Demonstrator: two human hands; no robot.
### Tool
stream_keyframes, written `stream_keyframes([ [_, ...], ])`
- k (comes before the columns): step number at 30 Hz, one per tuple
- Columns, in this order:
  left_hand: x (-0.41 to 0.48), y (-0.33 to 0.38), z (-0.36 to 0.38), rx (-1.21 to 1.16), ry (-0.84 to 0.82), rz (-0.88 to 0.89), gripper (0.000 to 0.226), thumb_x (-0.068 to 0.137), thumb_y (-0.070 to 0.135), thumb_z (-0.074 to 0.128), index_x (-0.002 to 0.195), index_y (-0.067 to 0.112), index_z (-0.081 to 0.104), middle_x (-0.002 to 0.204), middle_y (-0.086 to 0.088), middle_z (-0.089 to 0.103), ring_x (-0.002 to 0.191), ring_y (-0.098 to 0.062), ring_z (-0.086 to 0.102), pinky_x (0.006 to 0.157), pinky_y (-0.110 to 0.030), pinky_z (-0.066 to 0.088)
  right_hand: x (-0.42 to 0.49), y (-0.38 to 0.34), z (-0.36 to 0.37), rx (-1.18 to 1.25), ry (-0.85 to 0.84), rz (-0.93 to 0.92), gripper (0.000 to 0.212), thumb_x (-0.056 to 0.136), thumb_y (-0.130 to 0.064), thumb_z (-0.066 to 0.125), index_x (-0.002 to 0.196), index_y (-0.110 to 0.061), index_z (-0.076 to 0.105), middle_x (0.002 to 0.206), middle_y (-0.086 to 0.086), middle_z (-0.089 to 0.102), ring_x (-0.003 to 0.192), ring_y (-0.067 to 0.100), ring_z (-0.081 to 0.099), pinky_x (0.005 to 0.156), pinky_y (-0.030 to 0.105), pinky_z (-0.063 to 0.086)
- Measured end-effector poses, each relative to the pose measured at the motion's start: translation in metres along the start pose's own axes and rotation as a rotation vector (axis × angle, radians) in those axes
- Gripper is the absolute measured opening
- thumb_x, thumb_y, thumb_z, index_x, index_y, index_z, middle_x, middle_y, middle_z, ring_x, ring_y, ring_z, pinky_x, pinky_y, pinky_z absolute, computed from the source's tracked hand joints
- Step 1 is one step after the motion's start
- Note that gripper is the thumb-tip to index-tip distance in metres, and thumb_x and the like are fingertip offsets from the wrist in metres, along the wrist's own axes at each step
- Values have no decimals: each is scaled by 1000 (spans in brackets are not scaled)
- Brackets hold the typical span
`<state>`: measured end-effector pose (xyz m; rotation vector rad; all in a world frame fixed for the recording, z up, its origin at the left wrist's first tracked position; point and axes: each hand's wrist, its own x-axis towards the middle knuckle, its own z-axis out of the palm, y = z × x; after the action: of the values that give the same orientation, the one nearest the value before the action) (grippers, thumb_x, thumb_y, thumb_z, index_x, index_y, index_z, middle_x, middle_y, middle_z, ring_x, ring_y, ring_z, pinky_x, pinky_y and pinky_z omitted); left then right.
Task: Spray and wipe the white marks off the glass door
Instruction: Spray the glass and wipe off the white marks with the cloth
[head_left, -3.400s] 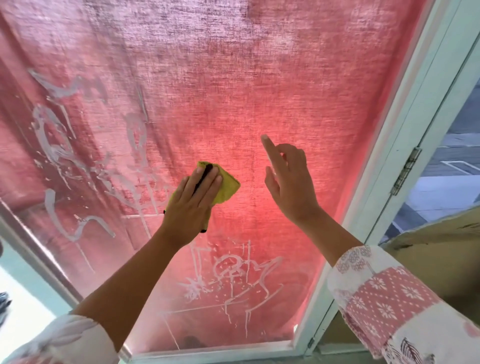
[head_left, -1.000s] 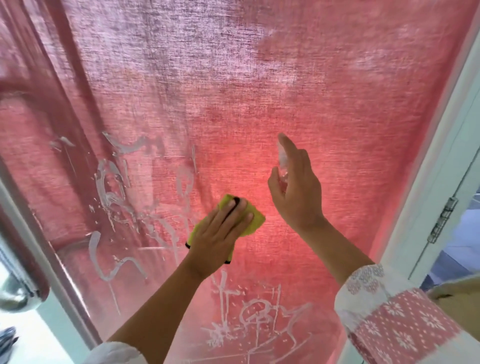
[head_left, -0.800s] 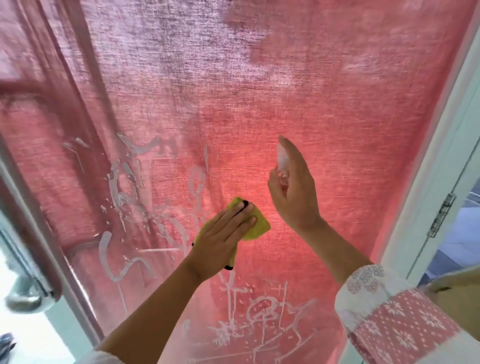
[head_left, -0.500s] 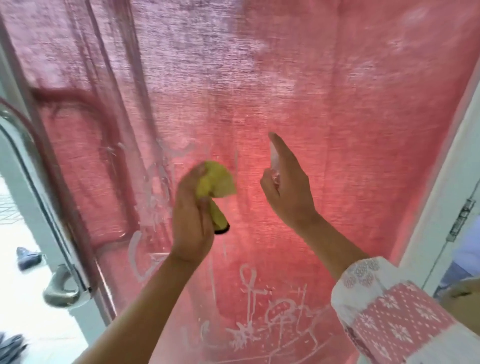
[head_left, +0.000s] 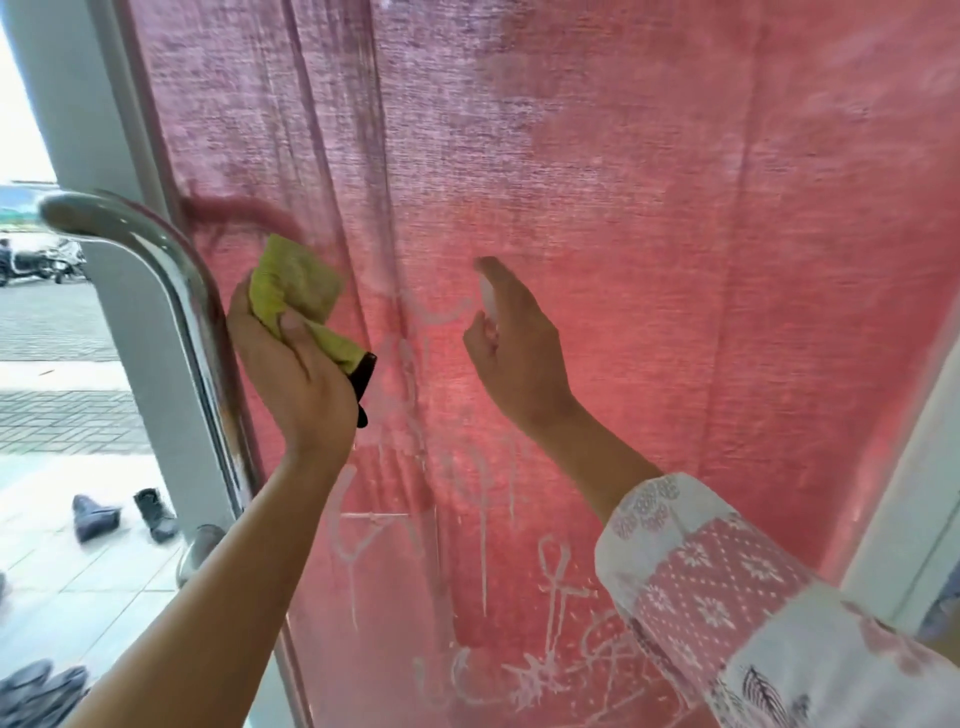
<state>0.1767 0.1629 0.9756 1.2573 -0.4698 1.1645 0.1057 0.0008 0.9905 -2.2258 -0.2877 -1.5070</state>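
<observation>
The glass door (head_left: 649, 218) fills the view, with a red curtain behind the pane. White marks (head_left: 395, 525) run down its lower middle, wet and streaked. My left hand (head_left: 291, 374) grips a bunched yellow cloth (head_left: 291, 291) with a black edge, lifted off the pane near the door's left side. My right hand (head_left: 519, 348) holds a small spray bottle (head_left: 488, 301) aimed at the glass, index finger on top of its nozzle. Most of the bottle is hidden by the hand.
A curved chrome door handle (head_left: 171, 291) runs down the door's left edge, close to my left hand. Outside at left lie paved ground and shoes (head_left: 122, 514). The white door frame (head_left: 909, 499) stands at right.
My left hand lifted the cloth off the glass, bunched it and moved left toward the handle. My right hand keeps the bottle raised. The view swung left, and the marks now look wet and runny.
</observation>
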Motion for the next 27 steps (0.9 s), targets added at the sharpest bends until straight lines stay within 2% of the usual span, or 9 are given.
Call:
stream_keyframes([
  [2,1,-1,1,9,1,-5,37,100,7,33,132,-9,38,120,-12,49,106,-1,48,96,-15,34,-4,-3,5,-28,-77,-34,49,92,-5,49,140,-13,41,97,12,57,62,25,54,54,36,50],
  [4,1,-1,1,8,-6,-4,36,99,7,33,130,-11,39,120,-20,51,107,-18,51,95,-20,37,-11,2,6,-64,-140,-14,49,91,-6,47,139,-13,42,98,13,58,66,29,56,57,42,52],
  [9,1,-4,4,-14,37,-49,38,99,8,33,133,-10,38,122,-25,50,112,-33,50,100,-38,40,-30,19,-10,-109,-77,79,46,91,-6,48,136,-10,44,100,14,58,71,29,58,60,44,53],
  [12,7,-2,15,-76,73,-43,38,99,5,33,134,-11,35,125,-26,47,116,-36,48,103,-47,37,-33,25,-25,-178,5,72,49,92,-5,50,140,-9,40,105,15,55,62,25,55,49,33,49],
  [15,15,9,37,-113,44,105,40,100,1,32,138,-12,29,137,-28,38,130,-38,38,111,-49,29,-32,36,-38,-251,40,63,49,93,-8,50,140,-14,37,98,1,44,49,7,36,38,18,31],
  [19,5,13,72,76,-112,177,47,101,6,33,146,-5,24,154,-28,18,145,-39,13,119,-46,3,-33,45,-51,-310,64,72,50,93,-6,50,138,-19,35,97,2,43,49,11,37,37,17,32],
  [22,-34,-8,81,301,-274,345,50,98,4,41,147,1,29,153,-29,20,144,-43,10,117,-56,5,-36,53,-59,-364,67,68,51,91,-4,51,138,-17,36,96,8,47,54,13,40,39,15,29],
  [24,-56,-22,76,367,-389,474,51,98,6,42,148,4,28,154,-27,19,146,-38,6,117,-57,6,-36,60,-65,-401,79,58,53,90,-2,53,137,-17,35,96,9,47,59,12,40,42,12,24],
  [27,-57,-32,67,396,-512,625,50,101,16,33,149,9,23,155,-22,18,147,-31,3,118,-55,4,-34,68,-73,-423,125,69,54,90,-1,53,136,-21,33,100,10,46,68,10,38,43,19,31],
])
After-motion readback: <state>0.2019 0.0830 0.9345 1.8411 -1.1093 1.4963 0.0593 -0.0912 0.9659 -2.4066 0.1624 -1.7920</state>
